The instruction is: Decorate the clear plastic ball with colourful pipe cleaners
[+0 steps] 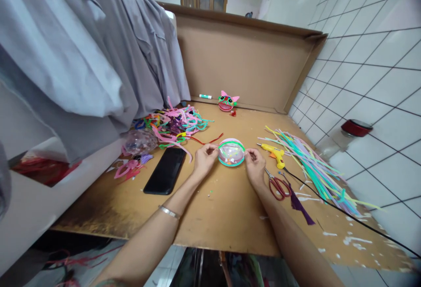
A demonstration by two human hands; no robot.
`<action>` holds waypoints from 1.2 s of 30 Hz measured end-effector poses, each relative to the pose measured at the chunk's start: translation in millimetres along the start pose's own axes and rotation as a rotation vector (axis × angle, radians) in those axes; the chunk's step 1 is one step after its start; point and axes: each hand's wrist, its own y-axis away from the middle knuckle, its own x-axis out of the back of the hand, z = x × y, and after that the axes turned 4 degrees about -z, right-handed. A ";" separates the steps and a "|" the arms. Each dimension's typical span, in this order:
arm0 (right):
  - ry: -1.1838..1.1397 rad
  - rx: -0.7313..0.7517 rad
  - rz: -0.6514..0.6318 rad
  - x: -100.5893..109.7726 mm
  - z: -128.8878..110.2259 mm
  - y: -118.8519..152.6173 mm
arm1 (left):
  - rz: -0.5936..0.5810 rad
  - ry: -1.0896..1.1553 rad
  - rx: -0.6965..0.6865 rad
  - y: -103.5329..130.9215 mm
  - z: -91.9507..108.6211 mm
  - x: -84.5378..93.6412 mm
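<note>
A round clear piece [231,152] edged with green, teal and pink pipe cleaner is held between my two hands over the middle of the table. My left hand [206,159] pinches its left edge, and my right hand [255,164] pinches the right edge. Right of my right hand lie a yellow glue gun [273,152] and red-handled scissors [279,187]. A black phone [165,170] rests left of my left hand. Farther back sits a colourful animal face [227,101] with pink ears.
Tangled pipe cleaners [184,120] are heaped at the back left, beside a clear plastic bundle [140,141]. Straight pipe cleaners [315,173] and a black cord [342,210] lie at the right. Grey cloth [98,59] hangs at the left; a cardboard panel [243,59] stands behind.
</note>
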 end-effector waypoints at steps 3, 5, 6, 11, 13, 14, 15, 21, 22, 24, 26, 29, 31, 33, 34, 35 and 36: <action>-0.002 0.002 -0.001 2.7 2.0 0.7 | 0.003 -0.002 0.016 0.9 0.2 -0.6; 0.007 0.007 -0.004 4.1 3.3 0.6 | 0.003 0.004 0.025 0.5 0.5 -0.9; 0.015 0.012 -0.006 4.6 3.7 0.7 | 0.003 0.009 0.028 0.2 0.8 -1.0; 0.072 0.046 -0.006 6.5 1.7 3.1 | 0.002 0.010 0.063 1.4 3.8 -0.8; 0.095 0.063 -0.003 6.6 0.1 4.4 | 0.002 -0.002 0.066 2.8 5.2 -0.4; 0.099 0.069 -0.003 6.5 -0.4 5.0 | 0.002 -0.009 0.064 3.5 5.7 -0.1; 0.098 0.069 -0.005 6.4 -0.7 5.5 | -0.001 -0.016 0.062 4.2 6.0 0.1; 0.102 0.003 0.025 6.2 1.3 7.4 | -0.001 -0.059 0.028 7.0 5.7 -0.1; 0.107 -0.001 0.025 6.4 1.7 7.5 | 0.003 -0.061 0.023 7.2 5.9 -0.4; 0.115 -0.001 0.018 6.9 2.0 7.6 | 0.009 -0.063 0.019 7.7 6.5 -1.0; 0.122 0.001 0.016 7.4 1.6 7.6 | 0.015 -0.067 0.020 8.0 7.1 -1.5; 0.136 0.008 0.020 7.5 1.0 8.2 | 0.017 -0.075 0.016 8.4 6.4 -2.0; 0.147 0.022 0.015 7.2 1.2 8.8 | 0.012 -0.075 0.009 8.6 5.0 -2.0; 0.155 0.035 0.011 7.0 1.8 9.3 | 0.003 -0.074 0.006 8.9 3.8 -1.7; 0.160 0.041 0.009 7.0 2.2 9.4 | -0.002 -0.074 0.004 9.1 3.5 -1.5; 0.166 0.046 0.008 7.1 2.6 9.5 | -0.008 -0.074 0.004 9.4 3.5 -1.3; 0.173 0.053 0.005 7.5 2.9 9.5 | -0.012 -0.075 0.003 9.6 3.7 -1.1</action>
